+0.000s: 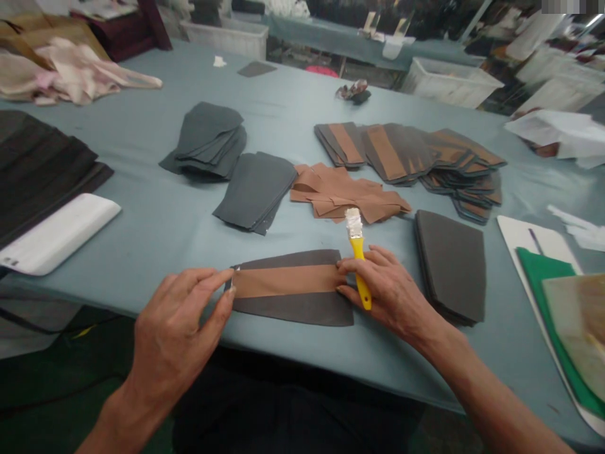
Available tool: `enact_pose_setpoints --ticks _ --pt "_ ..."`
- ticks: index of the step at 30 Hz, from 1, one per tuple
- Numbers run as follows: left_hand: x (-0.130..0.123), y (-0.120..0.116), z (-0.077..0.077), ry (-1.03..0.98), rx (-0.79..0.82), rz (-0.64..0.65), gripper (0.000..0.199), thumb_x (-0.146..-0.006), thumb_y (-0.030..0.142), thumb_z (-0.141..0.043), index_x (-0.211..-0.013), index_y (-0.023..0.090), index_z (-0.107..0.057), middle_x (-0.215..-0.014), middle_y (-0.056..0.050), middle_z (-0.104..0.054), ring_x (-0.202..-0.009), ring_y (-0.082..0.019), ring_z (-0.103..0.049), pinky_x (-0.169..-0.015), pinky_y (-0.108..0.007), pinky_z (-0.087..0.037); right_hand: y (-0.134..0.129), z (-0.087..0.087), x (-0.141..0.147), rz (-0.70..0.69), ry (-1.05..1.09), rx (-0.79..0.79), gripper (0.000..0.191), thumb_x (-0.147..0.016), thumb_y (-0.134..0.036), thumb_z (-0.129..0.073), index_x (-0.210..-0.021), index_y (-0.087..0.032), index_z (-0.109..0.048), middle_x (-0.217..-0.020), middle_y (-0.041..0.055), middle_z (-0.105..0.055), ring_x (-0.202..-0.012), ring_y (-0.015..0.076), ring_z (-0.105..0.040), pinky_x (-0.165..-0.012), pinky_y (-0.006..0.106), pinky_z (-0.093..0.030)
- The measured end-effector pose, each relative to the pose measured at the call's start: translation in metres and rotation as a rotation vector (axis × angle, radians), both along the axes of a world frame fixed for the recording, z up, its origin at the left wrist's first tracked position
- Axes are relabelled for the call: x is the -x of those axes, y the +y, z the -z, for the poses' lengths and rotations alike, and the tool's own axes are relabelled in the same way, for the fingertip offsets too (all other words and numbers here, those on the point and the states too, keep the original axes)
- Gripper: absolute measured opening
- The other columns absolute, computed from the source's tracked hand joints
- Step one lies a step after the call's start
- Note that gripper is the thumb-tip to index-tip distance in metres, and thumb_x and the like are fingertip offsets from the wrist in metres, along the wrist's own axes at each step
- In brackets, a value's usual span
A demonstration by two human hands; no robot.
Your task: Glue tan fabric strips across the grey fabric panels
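Observation:
A dark grey tapered panel [293,310] lies flat in front of me, with a brown strip [286,281] running lengthwise along its middle. My left hand [182,315] pinches the strip's left end between thumb and fingers at the panel's narrow edge. At the wide end, my right hand [378,280] has its thumb and fingertips on the strip's other end. The same hand also keeps a yellow-handled paintbrush [358,252] tucked in its fingers, its whitish bristles pointing away from me. Beyond the brush is a loose heap of brown strips [345,192].
A neat stack of grey panels [454,268] stands right of my right hand. Farther back lie panels with brown strips [387,154] and fanned grey pieces [258,189]. A white device [61,233] sits left; a green sheet [558,315] on a white board lies right.

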State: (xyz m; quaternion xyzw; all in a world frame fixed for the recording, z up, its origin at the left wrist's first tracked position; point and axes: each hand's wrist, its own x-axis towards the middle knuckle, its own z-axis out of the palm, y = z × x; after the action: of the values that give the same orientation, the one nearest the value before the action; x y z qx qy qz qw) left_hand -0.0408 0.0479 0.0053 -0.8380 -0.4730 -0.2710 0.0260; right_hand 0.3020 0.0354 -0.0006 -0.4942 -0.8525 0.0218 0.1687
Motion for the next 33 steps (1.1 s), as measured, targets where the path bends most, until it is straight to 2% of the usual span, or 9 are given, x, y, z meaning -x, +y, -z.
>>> enact_pose_setpoints --ticks 3,6,9,11,15,22,27,33 --pt "-0.020 -0.008 0.000 0.020 0.012 0.101 0.036 -0.107 0.029 -0.053 -0.142 0.020 -0.057 -0.132 -0.013 -0.071 -0.124 -0.031 -0.067 -0.109 -0.048 -0.053 0.000 0.001 0.000 0.006 0.005 0.006 0.019 -0.098 -0.024 -0.070 -0.113 -0.025 -0.058 -0.108 0.0077 -0.077 -0.100 0.0283 -0.070 -0.108 0.053 -0.046" --pt "-0.040 -0.016 0.013 0.127 0.070 0.175 0.057 -0.109 0.041 -0.046 -0.158 0.012 -0.041 -0.156 -0.020 -0.058 -0.148 -0.036 -0.052 -0.119 -0.054 -0.047 -0.001 0.003 0.000 0.021 0.024 -0.003 0.017 -0.097 -0.023 -0.070 -0.110 -0.026 -0.059 -0.108 0.0073 -0.078 -0.100 0.0279 -0.071 -0.109 0.052 -0.046" --pt "-0.051 -0.021 0.028 0.216 0.085 0.160 0.073 -0.109 0.052 -0.040 -0.166 0.008 -0.025 -0.165 -0.024 -0.046 -0.155 -0.040 -0.041 -0.122 -0.059 -0.043 -0.001 0.005 0.000 0.027 0.036 -0.007 0.017 -0.097 -0.022 -0.070 -0.110 -0.026 -0.059 -0.107 0.0068 -0.078 -0.100 0.0277 -0.071 -0.110 0.052 -0.045" --pt "-0.055 -0.022 0.035 0.250 0.065 0.158 0.077 -0.109 0.055 -0.037 -0.167 0.007 -0.022 -0.166 -0.025 -0.044 -0.156 -0.041 -0.040 -0.121 -0.060 -0.043 -0.001 0.005 0.000 0.028 0.043 -0.002 0.017 -0.097 -0.023 -0.070 -0.110 -0.025 -0.059 -0.106 0.0063 -0.078 -0.099 0.0277 -0.071 -0.111 0.051 -0.045" --pt "-0.061 -0.024 0.039 0.297 0.052 0.188 0.080 -0.108 0.061 -0.035 -0.166 0.006 -0.026 -0.168 -0.024 -0.041 -0.155 -0.041 -0.040 -0.121 -0.057 -0.043 -0.001 0.006 -0.001 0.037 0.072 0.016 0.018 -0.096 -0.021 -0.069 -0.111 -0.025 -0.059 -0.108 0.0074 -0.077 -0.101 0.0277 -0.070 -0.110 0.051 -0.045" --pt "-0.070 -0.023 0.036 0.343 0.081 0.184 0.078 -0.108 0.060 -0.035 -0.166 0.008 -0.030 -0.170 -0.023 -0.039 -0.156 -0.041 -0.040 -0.121 -0.057 -0.042 0.001 0.005 -0.001 0.013 0.116 0.028 0.016 -0.099 -0.021 -0.066 -0.112 -0.023 -0.058 -0.105 0.0087 -0.076 -0.097 0.0275 -0.069 -0.103 0.046 -0.047" --pt "-0.088 -0.023 0.031 0.371 0.082 0.241 0.079 -0.107 0.063 -0.034 -0.160 0.004 -0.040 -0.168 -0.023 -0.041 -0.155 -0.041 -0.041 -0.122 -0.056 -0.043 0.002 0.004 -0.002 0.003 0.121 0.023 0.017 -0.099 -0.022 -0.066 -0.113 -0.022 -0.057 -0.101 0.0086 -0.075 -0.091 0.0269 -0.068 -0.098 0.045 -0.048" --pt "-0.111 -0.018 0.027 0.389 0.088 0.279 0.082 -0.106 0.063 -0.040 -0.157 -0.001 -0.043 -0.166 -0.026 -0.042 -0.154 -0.041 -0.043 -0.122 -0.056 -0.044 0.003 0.008 -0.003 -0.004 0.126 0.020 0.017 -0.098 -0.022 -0.066 -0.113 -0.021 -0.059 -0.098 0.0083 -0.074 -0.089 0.0270 -0.068 -0.096 0.046 -0.050"
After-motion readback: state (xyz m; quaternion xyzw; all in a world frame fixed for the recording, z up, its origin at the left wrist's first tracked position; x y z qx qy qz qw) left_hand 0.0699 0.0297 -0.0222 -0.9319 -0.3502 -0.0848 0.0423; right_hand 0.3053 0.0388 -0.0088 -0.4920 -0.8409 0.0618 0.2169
